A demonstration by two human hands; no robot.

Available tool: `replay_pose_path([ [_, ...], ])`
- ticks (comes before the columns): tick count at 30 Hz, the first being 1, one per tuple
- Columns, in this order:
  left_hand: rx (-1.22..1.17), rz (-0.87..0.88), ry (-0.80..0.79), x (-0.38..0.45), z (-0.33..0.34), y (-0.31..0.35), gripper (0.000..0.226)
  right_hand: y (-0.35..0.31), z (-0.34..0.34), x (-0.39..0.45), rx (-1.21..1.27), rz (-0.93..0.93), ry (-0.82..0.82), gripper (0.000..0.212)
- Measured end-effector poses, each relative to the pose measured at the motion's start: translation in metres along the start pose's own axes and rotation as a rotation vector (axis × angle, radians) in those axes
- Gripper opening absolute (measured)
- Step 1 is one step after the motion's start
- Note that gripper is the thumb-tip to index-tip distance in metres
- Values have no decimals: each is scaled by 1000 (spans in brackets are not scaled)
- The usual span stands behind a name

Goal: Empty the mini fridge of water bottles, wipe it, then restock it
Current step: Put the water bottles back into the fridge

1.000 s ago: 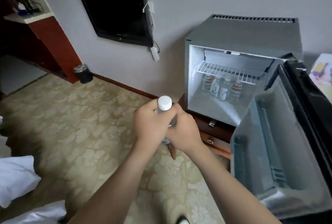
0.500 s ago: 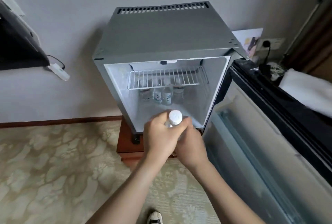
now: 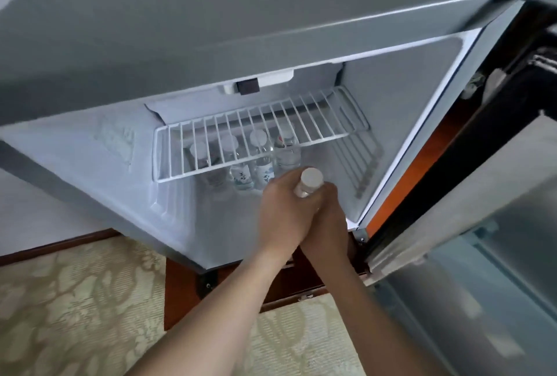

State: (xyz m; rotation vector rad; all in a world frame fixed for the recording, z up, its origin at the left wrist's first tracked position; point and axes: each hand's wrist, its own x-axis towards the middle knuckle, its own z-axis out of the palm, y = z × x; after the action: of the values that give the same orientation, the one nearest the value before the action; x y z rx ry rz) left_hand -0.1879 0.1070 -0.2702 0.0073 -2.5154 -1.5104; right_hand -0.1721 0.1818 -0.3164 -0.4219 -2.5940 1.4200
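Head view looks down into the open mini fridge (image 3: 90, 170), its door (image 3: 470, 224) swung wide to the right. Both hands meet just in front of the fridge mouth around one water bottle (image 3: 310, 182): the left hand (image 3: 284, 212) wraps the bottle's body with a closed grip, and the right hand (image 3: 328, 218) curls around it from the other side, so only the white cap and neck show above the fingers. Four more bottles (image 3: 256, 164) stand in a row on the fridge floor toward the back, under the white wire shelf (image 3: 262, 137), which carries nothing. With bottles already lined up inside and another one held at the opening, this looks like the restocking step, though it could equally be a bottle just lifted out; the picture alone does not settle it. If restocking, the next move calls for passing the bottle beneath the front edge of the shelf, keeping it upright, and setting it down beside the row without knocking the standing ones. The carpet (image 3: 75, 300) lies below.
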Motion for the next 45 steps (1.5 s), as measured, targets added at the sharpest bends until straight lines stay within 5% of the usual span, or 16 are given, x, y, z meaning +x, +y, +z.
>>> replay_pose_path([
  [6,-77,-54,-44,10,31,-43,27,34,32,28,-163,-7,52,34],
  [8,-89,-56,-33,9,38,-52,29,41,35,29,-192,-72,74,23],
  [9,-93,-63,-30,9,41,-56,32,44,36,31,-147,-78,100,6],
  [15,-50,-105,-42,28,62,-71,36,50,55,48,156,49,229,25],
  [19,-67,-155,-32,50,74,-70,23,70,71,90,-414,174,118,49],
  [22,-41,-106,-39,61,79,-70,12,67,74,110,-441,263,-17,50],
  [25,-14,-108,-54,64,83,-71,16,62,81,112,-436,127,12,41],
  [31,-4,-152,-158,62,73,-68,25,50,69,104,-275,158,-60,60],
  [34,-27,-178,-240,49,57,-61,36,32,45,68,-318,-73,97,64],
  [37,12,-124,-290,27,35,-45,56,23,15,29,-24,1,158,59],
  [45,-69,-151,-309,-60,-35,29,44,-39,-77,-73,171,-74,17,77],
])
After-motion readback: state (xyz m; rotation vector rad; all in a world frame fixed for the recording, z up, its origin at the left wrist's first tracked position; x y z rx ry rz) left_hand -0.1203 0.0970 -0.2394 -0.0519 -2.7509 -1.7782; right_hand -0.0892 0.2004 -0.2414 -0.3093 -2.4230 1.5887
